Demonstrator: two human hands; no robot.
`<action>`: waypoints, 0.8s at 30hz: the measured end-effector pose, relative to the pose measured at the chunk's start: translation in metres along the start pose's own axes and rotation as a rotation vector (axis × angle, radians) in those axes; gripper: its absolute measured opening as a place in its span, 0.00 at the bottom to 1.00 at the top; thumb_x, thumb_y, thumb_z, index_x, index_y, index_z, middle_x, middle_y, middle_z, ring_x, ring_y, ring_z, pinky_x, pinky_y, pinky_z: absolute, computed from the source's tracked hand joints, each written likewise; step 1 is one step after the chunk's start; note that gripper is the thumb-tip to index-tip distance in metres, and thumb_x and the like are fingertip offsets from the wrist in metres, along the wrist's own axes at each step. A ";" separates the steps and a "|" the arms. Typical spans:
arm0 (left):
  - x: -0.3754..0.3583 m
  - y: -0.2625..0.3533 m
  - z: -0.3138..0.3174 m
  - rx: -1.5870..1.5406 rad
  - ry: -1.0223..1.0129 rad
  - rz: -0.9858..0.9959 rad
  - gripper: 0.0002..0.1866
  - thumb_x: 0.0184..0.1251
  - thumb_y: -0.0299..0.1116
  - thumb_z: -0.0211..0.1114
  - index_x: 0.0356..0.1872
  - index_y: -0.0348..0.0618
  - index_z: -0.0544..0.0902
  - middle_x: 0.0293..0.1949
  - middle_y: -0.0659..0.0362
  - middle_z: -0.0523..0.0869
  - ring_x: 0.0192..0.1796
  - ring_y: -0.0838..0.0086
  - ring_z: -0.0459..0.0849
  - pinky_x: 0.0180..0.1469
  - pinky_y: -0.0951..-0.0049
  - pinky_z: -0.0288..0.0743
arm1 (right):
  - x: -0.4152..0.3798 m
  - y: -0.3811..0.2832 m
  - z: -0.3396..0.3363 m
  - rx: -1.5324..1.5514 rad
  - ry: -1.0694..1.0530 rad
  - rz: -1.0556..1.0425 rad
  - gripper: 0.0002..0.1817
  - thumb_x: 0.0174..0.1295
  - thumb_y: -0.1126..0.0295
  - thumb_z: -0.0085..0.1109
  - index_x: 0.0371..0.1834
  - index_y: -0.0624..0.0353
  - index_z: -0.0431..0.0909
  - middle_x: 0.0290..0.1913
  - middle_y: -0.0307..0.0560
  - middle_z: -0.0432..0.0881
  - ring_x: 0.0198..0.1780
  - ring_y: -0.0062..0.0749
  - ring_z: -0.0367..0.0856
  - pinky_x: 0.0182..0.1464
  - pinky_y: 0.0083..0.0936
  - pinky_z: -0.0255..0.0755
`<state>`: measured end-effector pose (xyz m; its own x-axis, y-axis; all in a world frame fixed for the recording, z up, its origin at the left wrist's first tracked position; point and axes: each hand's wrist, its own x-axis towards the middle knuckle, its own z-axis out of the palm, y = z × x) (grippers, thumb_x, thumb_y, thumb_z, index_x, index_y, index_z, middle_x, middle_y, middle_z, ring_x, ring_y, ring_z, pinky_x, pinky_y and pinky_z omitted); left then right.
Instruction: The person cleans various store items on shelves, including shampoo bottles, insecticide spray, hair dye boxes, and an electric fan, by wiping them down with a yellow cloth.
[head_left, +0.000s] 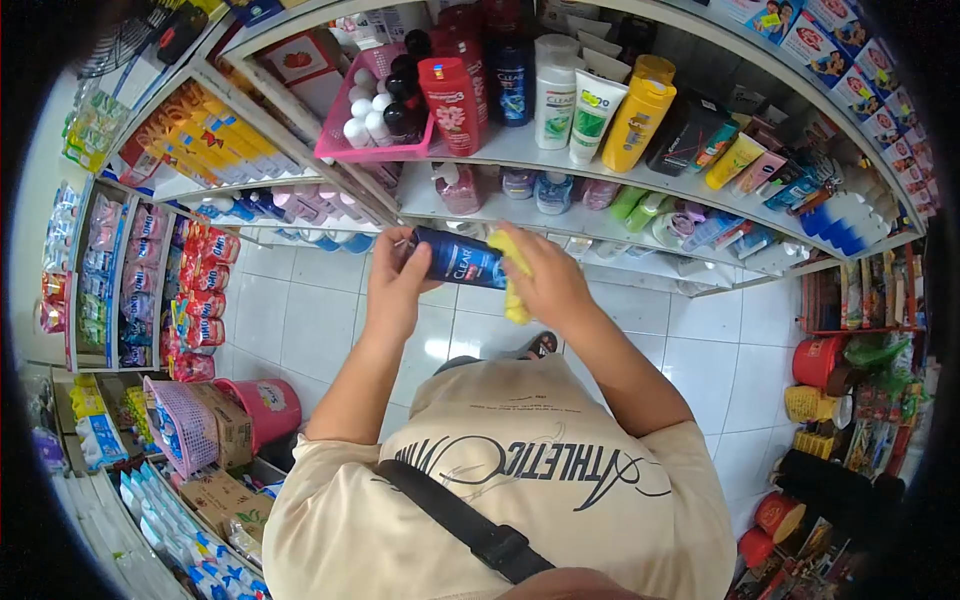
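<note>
A dark blue shampoo bottle (455,258) marked CLEAR lies sideways in front of my chest. Around its cap end, my left hand (402,270) is closed, thumb along the near side. My right hand (548,275) presses a yellow cloth (512,272) against the other end of the bottle, fingers wrapped over the cloth. Just beyond both hands is the shelf, where a red bottle (453,108), a white CLEAR bottle (555,92), a white and green tube (597,115) and a yellow bottle (639,112) stand upright.
A pink basket (372,153) of white and black roll-on bottles sits at the shelf's left. Smaller bottles line the lower shelf (480,212). Red packs (205,290) hang at left, above a pink bucket (262,405). Goods crowd the right side. White floor tiles (310,325) show below.
</note>
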<state>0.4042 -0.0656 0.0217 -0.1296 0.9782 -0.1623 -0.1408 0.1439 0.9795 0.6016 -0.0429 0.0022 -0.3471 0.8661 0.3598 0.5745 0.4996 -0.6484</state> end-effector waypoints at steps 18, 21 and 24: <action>-0.094 0.006 -0.134 0.129 -0.315 0.138 0.16 0.60 0.29 0.58 0.49 0.38 0.70 0.43 0.58 0.76 0.45 0.75 0.75 0.49 0.75 0.69 | -0.035 -0.092 0.112 0.435 -0.347 0.244 0.17 0.60 0.56 0.49 0.41 0.57 0.78 0.31 0.53 0.80 0.34 0.42 0.79 0.39 0.30 0.71; -0.097 0.018 -0.149 0.163 -0.504 0.237 0.16 0.57 0.29 0.60 0.46 0.36 0.72 0.43 0.56 0.77 0.45 0.72 0.75 0.50 0.73 0.67 | -0.036 -0.122 0.112 0.810 -0.536 0.266 0.20 0.54 0.60 0.59 0.47 0.59 0.73 0.35 0.45 0.79 0.36 0.30 0.77 0.41 0.26 0.70; -0.094 0.038 -0.176 0.418 -0.724 0.492 0.16 0.56 0.31 0.62 0.44 0.36 0.74 0.44 0.55 0.77 0.47 0.69 0.75 0.51 0.70 0.67 | -0.037 -0.143 0.117 0.932 -0.665 0.169 0.33 0.43 0.65 0.69 0.54 0.59 0.66 0.42 0.42 0.75 0.42 0.25 0.73 0.43 0.24 0.69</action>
<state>0.2382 -0.1789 0.0532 0.5744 0.7786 0.2527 0.1458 -0.4011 0.9044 0.4457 -0.1489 0.0035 -0.7983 0.6018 -0.0232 -0.0225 -0.0682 -0.9974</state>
